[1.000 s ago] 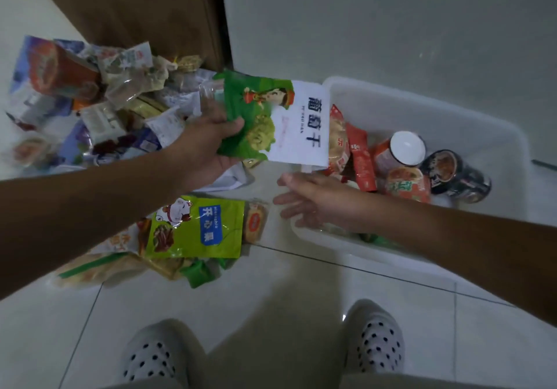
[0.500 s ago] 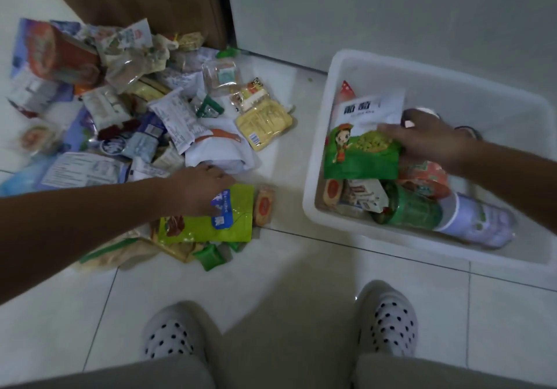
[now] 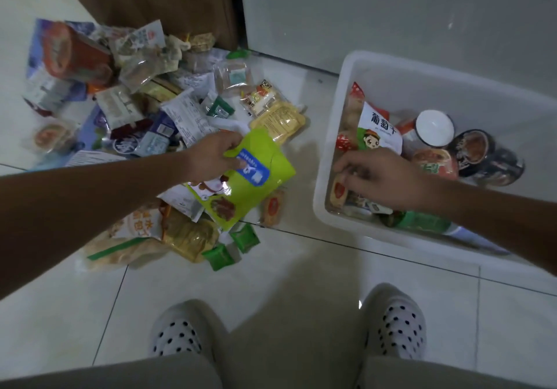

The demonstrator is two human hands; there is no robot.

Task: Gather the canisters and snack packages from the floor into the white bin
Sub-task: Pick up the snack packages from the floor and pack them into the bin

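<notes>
Pouch (image 3: 256, 183) gripped in left hand (image 3: 211, 156), near rim of white bin (image 3: 335, 111)

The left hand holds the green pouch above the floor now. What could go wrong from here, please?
1. The left hand pinches the green pouch only near its top edge, so it may slip back onto the pile.
2. The right hand hangs over the bin's near corner, perhaps in the pouch's way.
3. A small packet lies beside the pouch; it could be knocked or overlooked.
</notes>
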